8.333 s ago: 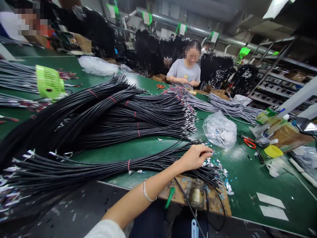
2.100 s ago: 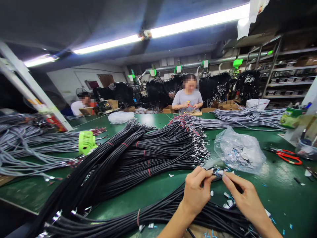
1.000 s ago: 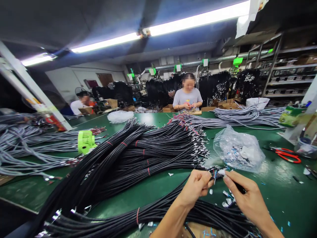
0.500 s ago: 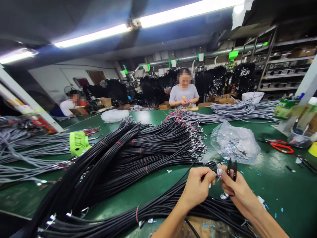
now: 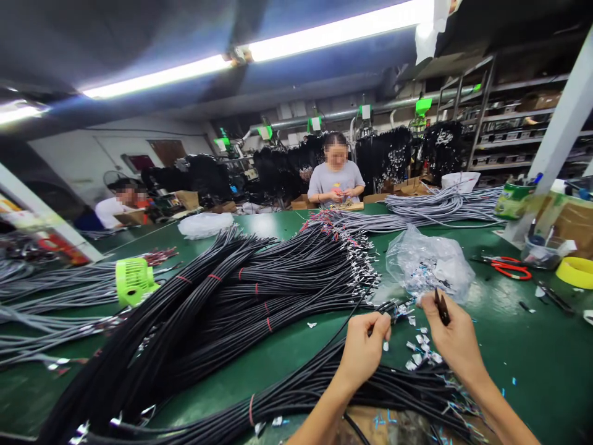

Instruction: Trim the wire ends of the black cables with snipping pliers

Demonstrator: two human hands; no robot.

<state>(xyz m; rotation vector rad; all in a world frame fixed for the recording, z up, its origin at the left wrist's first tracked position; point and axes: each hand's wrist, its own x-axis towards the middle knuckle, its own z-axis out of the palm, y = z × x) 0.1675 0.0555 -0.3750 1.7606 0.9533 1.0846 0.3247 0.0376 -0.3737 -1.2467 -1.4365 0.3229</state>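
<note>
Black cables (image 5: 398,389) run beneath the curled left hand (image 5: 364,346), contents unclear, and right hand (image 5: 454,340), gripping a dark pronged tool (image 5: 443,308).

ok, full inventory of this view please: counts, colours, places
Table: 1, green, across the view
Black cables: uncountable, tied bundles, centre and front
Grey cables: uncountable, left and far right
Fan: 1, lime green, left
Bags: at least 2, transparent and whitish, right of centre and far left
Scraps: many, mostly white and blue, right of centre
Scissors: 1, red handles, right
Yellow ring: 1, right edge
Board: 1, brown, front
Shelves: several, grey, rear right
Lamps: 3 tubes, white, ceiling
People: at least 2, grey top opposite, white top rear left
Tool: 1, dark, right of centre
Left hand: 1, bare, front centre, fingers curled
Right hand: 1, bare, right of centre, gripping the tool
</note>
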